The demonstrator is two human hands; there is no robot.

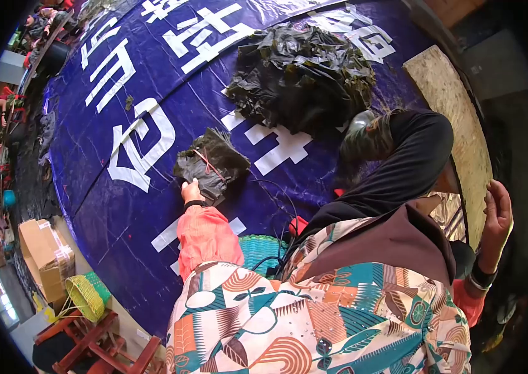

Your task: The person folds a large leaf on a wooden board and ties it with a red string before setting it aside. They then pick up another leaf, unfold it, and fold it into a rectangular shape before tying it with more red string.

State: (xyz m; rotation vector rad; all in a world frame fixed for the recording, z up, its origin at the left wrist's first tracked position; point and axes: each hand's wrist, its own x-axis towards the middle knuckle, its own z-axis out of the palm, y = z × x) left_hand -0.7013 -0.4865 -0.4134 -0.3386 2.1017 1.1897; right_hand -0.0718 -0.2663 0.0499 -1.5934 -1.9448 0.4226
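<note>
Left hand point(191, 192): fingers narrow, touching near-left edge of tied leaf bundle point(219, 161); firm grip or mere contact, cannot tell. Bundle, on blue sheet point(170, 240), extends ahead and rightward from these fingers; outline squarish, long axis unclear, red tie point(209, 164) diagonal. Leaf pile point(298, 78) lies farther ahead, right. Right hand point(498, 209), well apart, loosely curled, nothing visible inside; left is nearer

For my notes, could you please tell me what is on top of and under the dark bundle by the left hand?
A thin red tie crosses the top of the dark bundle. Blue sheeting shows around it, but whatever lies directly beneath is covered.
</note>
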